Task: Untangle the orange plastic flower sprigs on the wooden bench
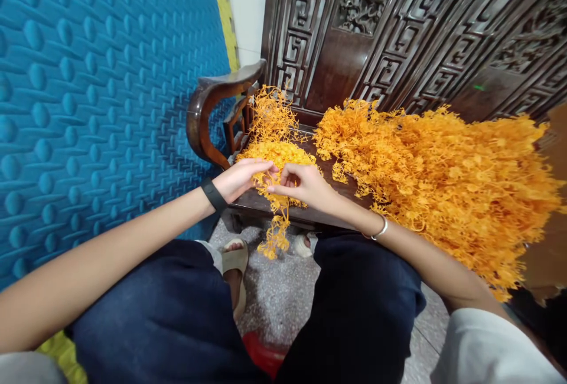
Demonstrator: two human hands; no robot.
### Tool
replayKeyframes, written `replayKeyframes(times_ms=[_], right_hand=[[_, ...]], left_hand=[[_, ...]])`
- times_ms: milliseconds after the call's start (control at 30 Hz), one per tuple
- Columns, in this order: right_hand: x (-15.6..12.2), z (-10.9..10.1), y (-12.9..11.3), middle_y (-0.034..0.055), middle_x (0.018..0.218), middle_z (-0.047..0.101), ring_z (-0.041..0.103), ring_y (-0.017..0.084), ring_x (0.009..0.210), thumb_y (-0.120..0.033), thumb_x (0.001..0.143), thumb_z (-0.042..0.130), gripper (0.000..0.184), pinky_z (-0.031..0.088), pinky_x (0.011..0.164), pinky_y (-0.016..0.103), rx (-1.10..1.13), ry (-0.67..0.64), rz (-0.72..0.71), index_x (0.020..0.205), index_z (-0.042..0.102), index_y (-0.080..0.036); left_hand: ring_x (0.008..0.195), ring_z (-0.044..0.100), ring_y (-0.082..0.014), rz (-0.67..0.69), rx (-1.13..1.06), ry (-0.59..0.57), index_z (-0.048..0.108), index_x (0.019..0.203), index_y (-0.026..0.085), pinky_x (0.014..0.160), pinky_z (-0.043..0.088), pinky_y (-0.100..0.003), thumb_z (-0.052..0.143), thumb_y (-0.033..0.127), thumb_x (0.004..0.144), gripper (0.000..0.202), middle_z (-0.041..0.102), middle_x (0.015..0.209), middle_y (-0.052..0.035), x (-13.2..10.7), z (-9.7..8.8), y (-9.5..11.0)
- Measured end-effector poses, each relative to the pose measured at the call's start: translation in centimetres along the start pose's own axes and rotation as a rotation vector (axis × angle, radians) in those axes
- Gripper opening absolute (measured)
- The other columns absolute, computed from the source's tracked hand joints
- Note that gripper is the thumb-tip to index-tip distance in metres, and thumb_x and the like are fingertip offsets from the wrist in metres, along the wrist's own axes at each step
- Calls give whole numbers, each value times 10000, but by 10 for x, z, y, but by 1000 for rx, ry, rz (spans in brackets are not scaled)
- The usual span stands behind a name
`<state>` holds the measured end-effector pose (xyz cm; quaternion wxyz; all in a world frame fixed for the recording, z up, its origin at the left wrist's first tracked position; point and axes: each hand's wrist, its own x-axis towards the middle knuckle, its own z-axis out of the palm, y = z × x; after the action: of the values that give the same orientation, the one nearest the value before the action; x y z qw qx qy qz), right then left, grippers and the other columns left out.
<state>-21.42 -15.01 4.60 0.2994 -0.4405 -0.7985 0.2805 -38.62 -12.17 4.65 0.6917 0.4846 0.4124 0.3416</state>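
Note:
My left hand (245, 176), with a black band at its wrist, is closed around the upper part of a dangling orange plastic sprig strand (279, 227). Close beside it, my right hand (310, 186) has thumb and forefinger pinched together at the same strand. The small part between those fingertips is too fine to make out. Thin, branching pieces with tiny rounded ends make up the strand, which hangs past the wooden seat edge. Behind my hands lies a small yellow-orange pile (281, 150) of similar pieces. Looser, stringier orange sprigs (272, 115) rest against the armrest.
A large heap of orange plastic sprigs (460, 177) covers the bench's right side. The dark carved backrest (341, 68) rises behind, and a curved wooden armrest (204, 106) stands left. Blue textured matting (101, 94) is at far left. Something red (266, 355) sits between my legs.

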Motion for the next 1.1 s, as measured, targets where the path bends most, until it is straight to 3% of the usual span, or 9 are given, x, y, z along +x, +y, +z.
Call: replayKeyframes(times_ms=[200, 367, 533, 633, 833, 900, 1000, 1100], right_hand=[[7, 11, 20, -28, 647, 543, 452, 82, 582, -342, 671, 722, 257, 362, 575, 252, 173, -26, 112, 675, 534, -167], [8, 7, 16, -43, 659, 508, 441, 78, 586, -351, 639, 741, 302, 366, 567, 255, 442, -6, 154, 732, 510, -179], [10, 5, 18, -28, 695, 562, 497, 89, 626, -342, 587, 774, 331, 409, 615, 268, 565, 38, 193, 727, 520, -183], [11, 2, 22, -28, 704, 571, 516, 89, 640, -300, 580, 771, 306, 423, 637, 269, 612, 110, 221, 724, 529, -181], [13, -4, 24, -57, 630, 513, 483, 82, 600, -250, 558, 759, 286, 419, 618, 266, 624, 259, 241, 697, 516, -190], [14, -5, 22, -59, 621, 503, 471, 80, 594, -228, 561, 744, 271, 412, 611, 262, 630, 348, 213, 672, 500, -192], [14, -7, 21, -55, 622, 497, 467, 83, 603, -184, 575, 709, 241, 400, 605, 257, 628, 495, 174, 644, 478, -193], [17, -11, 24, -51, 609, 486, 461, 88, 598, -143, 594, 663, 207, 393, 599, 260, 606, 554, 183, 630, 465, -193]], left_hand=[[751, 560, -122, 8, -8, 69, 662, 694, 123, 770, 406, -273, 703, 213, 670, 102, 644, 738, -22, 3, -7, -3], [692, 553, -120, 71, 266, -65, 659, 761, 140, 686, 392, -259, 737, 292, 651, 203, 647, 732, -7, -2, -9, -1], [496, 431, -87, 134, 531, -153, 650, 787, 143, 533, 299, -224, 658, 359, 721, 226, 505, 496, 46, -4, -11, 3], [432, 326, -69, 138, 587, -134, 641, 719, 140, 467, 219, -220, 631, 382, 723, 243, 435, 476, 51, 0, -13, 2], [428, 279, -66, 193, 625, -23, 559, 565, 141, 454, 195, -230, 569, 339, 750, 271, 393, 467, 48, 0, -3, 5], [435, 294, -68, 265, 644, 14, 548, 563, 144, 467, 221, -232, 552, 326, 762, 270, 400, 476, 51, 0, 2, 6], [507, 361, -82, 484, 754, 64, 556, 581, 141, 530, 272, -234, 531, 319, 791, 276, 435, 527, 43, 2, 9, 3], [549, 385, -95, 665, 886, 103, 574, 636, 143, 564, 277, -241, 490, 316, 837, 278, 443, 554, 39, 7, 13, -1]])
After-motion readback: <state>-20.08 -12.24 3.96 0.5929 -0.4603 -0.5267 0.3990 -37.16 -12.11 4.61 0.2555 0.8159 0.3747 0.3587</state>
